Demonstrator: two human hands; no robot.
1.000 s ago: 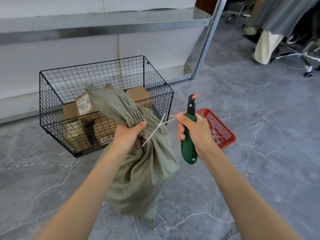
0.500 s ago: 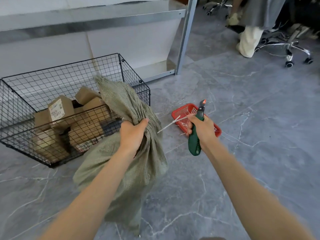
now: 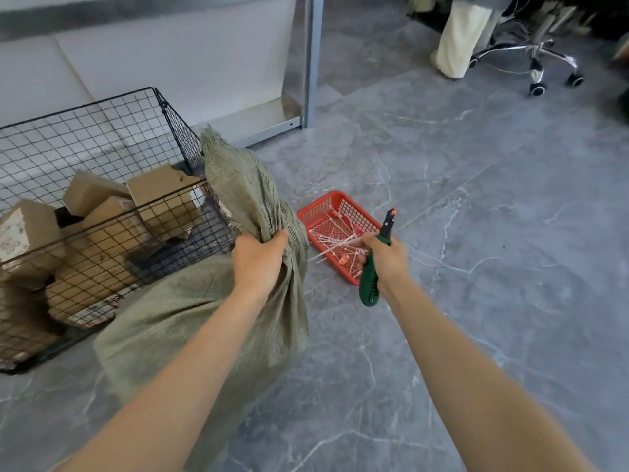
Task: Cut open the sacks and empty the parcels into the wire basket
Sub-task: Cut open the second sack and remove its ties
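Sack (image 3: 190, 318): coarse green weave, slumped on grey marbled floor (image 3: 476, 233) beside black wire basket (image 3: 102, 131).
Left hand (image 3: 258, 264): I see it gripping the bunched neck.
Right hand (image 3: 386, 257): curled round green-handled cutter (image 3: 369, 284), above red mesh tray (image 3: 340, 202).
Parcels (image 3: 163, 195): brown cardboard boxes in the basket; I can't read their labels.

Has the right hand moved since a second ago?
Yes. The right hand went rightward from the sack to above the red tray, holding the cutter.
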